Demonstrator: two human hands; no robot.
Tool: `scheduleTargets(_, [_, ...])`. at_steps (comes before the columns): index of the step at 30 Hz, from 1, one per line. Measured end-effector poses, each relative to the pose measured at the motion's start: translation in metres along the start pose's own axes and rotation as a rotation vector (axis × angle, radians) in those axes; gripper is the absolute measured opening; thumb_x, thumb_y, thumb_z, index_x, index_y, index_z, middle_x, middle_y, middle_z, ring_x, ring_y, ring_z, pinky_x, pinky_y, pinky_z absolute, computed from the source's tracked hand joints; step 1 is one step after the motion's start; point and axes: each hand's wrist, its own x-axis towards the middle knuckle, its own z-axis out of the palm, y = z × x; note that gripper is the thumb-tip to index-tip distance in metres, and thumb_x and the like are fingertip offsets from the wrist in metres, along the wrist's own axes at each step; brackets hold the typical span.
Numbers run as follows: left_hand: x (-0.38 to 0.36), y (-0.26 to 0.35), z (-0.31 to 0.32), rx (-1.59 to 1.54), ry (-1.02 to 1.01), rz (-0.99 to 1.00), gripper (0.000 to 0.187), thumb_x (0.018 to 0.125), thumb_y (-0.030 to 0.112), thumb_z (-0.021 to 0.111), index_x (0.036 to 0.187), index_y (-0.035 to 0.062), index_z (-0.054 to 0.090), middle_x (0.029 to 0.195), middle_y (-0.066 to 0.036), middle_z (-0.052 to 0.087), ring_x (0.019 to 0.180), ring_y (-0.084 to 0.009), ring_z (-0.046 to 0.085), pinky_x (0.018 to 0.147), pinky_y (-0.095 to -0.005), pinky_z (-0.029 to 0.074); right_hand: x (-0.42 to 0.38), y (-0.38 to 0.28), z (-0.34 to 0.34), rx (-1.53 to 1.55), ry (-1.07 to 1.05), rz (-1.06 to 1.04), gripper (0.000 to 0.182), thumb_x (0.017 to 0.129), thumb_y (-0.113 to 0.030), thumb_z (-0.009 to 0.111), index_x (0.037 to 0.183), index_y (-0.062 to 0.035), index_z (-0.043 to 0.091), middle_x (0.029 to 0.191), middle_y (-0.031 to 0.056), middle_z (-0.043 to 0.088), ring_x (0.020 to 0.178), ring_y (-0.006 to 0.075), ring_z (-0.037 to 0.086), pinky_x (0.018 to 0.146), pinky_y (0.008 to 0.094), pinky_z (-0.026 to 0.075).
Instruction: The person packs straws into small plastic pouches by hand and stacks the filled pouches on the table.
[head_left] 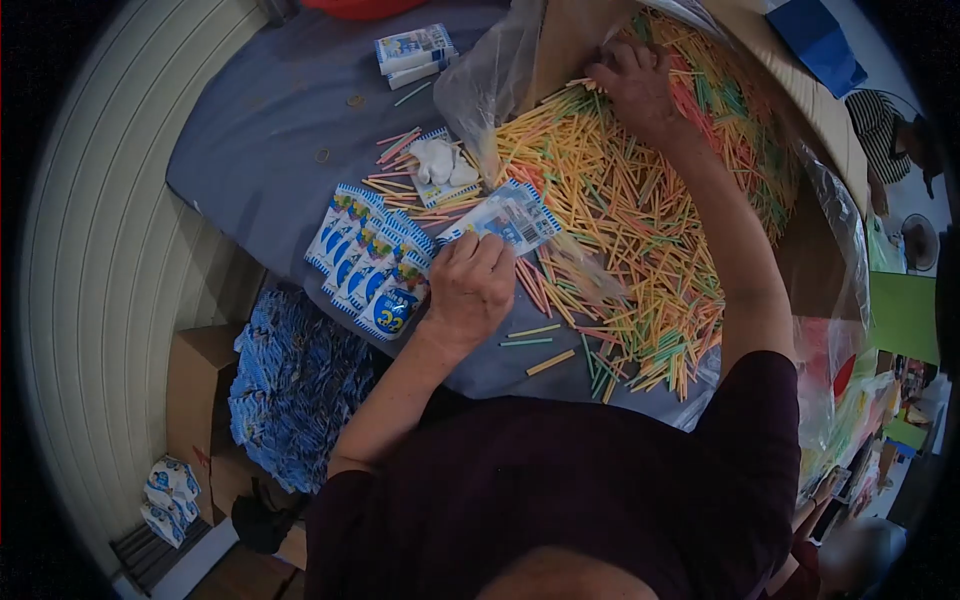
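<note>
My left hand (472,288) is closed on the lower left edge of a blue-and-white packet (518,218) with a barcode on its upper face. Fingers bent, my right hand (638,88) reaches into the far part of a big heap of thin coloured sticks (610,190), mostly yellow and orange with some pink and green. A few stick ends show at its fingertips; its grip is partly hidden. Left of my left hand, several printed packets (370,260) overlap in a row. A crumpled white item (440,162) lies on another packet among loose sticks.
The heap spills from a cardboard box (835,120) lined with clear plastic (490,75) onto the grey-blue cloth (270,130). More packets (415,52) lie at the back. Below left stands a carton (198,385) beside a mass of blue packets (290,390). Other people are at the right.
</note>
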Motion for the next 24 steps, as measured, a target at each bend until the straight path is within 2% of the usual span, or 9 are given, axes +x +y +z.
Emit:
scheduleTargets(3, [-0.003, 0.0, 0.002, -0.039, 0.035, -0.018, 0.01, 0.071, 0.005, 0.065, 0.08, 0.0024, 0.067, 0.075, -0.006, 0.054, 0.069, -0.0231, 0.056, 0.059, -0.0354, 0.048, -0.001, 0.002, -0.005, 0.115, 0.132, 0.069, 0.036, 0.079, -0.011, 0.061, 0.114, -0.0214, 0.058, 0.116, 0.0058, 0.055, 0.119, 0.0274, 0.046, 0.1, 0.0593, 0.024])
scheduleTargets(6, [0.0, 0.002, -0.001, -0.082, 0.018, -0.066, 0.009, 0.073, 0.006, 0.066, 0.081, 0.0025, 0.066, 0.076, -0.007, 0.054, 0.07, -0.0249, 0.056, 0.059, -0.0362, 0.049, -0.006, -0.003, -0.024, 0.221, 0.309, 0.133, 0.026, 0.089, -0.015, 0.06, 0.114, -0.0157, 0.057, 0.108, 0.0061, 0.059, 0.104, 0.0258, 0.055, 0.092, 0.0527, 0.035])
scheduleTargets(8, [0.008, 0.007, -0.007, -0.126, 0.037, -0.13, 0.006, 0.074, 0.008, 0.062, 0.071, 0.0044, 0.057, 0.076, -0.01, 0.054, 0.076, -0.0271, 0.057, 0.06, -0.0376, 0.051, -0.017, -0.023, -0.053, 0.957, 0.137, 0.802, 0.011, 0.101, -0.016, 0.05, 0.109, -0.0124, 0.056, 0.088, 0.0045, 0.054, 0.079, 0.0234, 0.051, 0.078, 0.0363, 0.043])
scheduleTargets(9, [0.009, 0.007, -0.006, -0.134, 0.029, -0.116, 0.006, 0.074, 0.008, 0.062, 0.071, 0.0044, 0.057, 0.076, -0.01, 0.054, 0.076, -0.0271, 0.057, 0.06, -0.0376, 0.051, -0.026, -0.026, -0.053, 0.948, 0.14, 0.819, 0.011, 0.101, -0.016, 0.05, 0.109, -0.0124, 0.056, 0.088, 0.0045, 0.054, 0.079, 0.0234, 0.051, 0.078, 0.0363, 0.043])
scheduleTargets(11, [0.012, 0.01, -0.003, -0.051, -0.012, -0.126, 0.006, 0.078, 0.009, 0.06, 0.075, 0.0027, 0.06, 0.08, -0.011, 0.055, 0.079, -0.0293, 0.058, 0.062, -0.0377, 0.052, -0.053, -0.034, -0.052, 1.529, 0.459, 0.885, 0.021, 0.107, -0.024, 0.039, 0.102, -0.0091, 0.053, 0.08, 0.0011, 0.045, 0.067, 0.016, 0.039, 0.061, 0.0318, 0.039])
scheduleTargets(12, [0.013, 0.01, -0.001, -0.066, -0.024, -0.105, 0.006, 0.078, 0.009, 0.06, 0.075, 0.0027, 0.06, 0.08, -0.011, 0.055, 0.079, -0.0293, 0.058, 0.062, -0.0377, 0.052, -0.063, -0.041, -0.06, 1.512, 0.469, 0.912, 0.021, 0.107, -0.024, 0.039, 0.102, -0.0091, 0.053, 0.08, 0.0011, 0.045, 0.067, 0.016, 0.039, 0.061, 0.0318, 0.039])
scheduleTargets(14, [0.012, 0.008, 0.002, 0.012, -0.06, -0.064, 0.007, 0.079, 0.008, 0.059, 0.081, 0.0015, 0.061, 0.084, -0.012, 0.056, 0.081, -0.0293, 0.058, 0.064, -0.0377, 0.054, -0.077, -0.07, -0.081, 1.996, 0.519, 1.193, 0.018, 0.106, -0.02, 0.041, 0.101, -0.0067, 0.052, 0.075, -0.0007, 0.039, 0.063, 0.013, 0.03, 0.058, 0.0334, 0.033])
scheduleTargets(19, [0.012, 0.008, 0.002, 0.062, -0.12, 0.021, 0.01, 0.079, 0.007, 0.057, 0.086, 0.0004, 0.06, 0.089, -0.011, 0.055, 0.083, -0.0286, 0.057, 0.063, -0.0369, 0.054, -0.098, -0.107, -0.097, 2.053, 0.496, 1.223, 0.026, 0.101, -0.022, 0.052, 0.078, -0.0165, 0.041, 0.06, -0.0072, 0.026, 0.051, 0.0078, 0.025, 0.045, 0.0281, 0.024])
scheduleTargets(24, [0.013, 0.005, 0.01, 0.199, -0.178, 0.082, 0.008, 0.08, 0.006, 0.057, 0.084, 0.0008, 0.062, 0.086, -0.01, 0.055, 0.081, -0.0278, 0.058, 0.058, -0.0362, 0.055, -0.105, -0.099, -0.102, 2.125, 0.549, 1.193, 0.025, 0.1, -0.021, 0.054, 0.077, -0.0142, 0.047, 0.058, -0.006, 0.03, 0.05, 0.0078, 0.027, 0.045, 0.0284, 0.026])
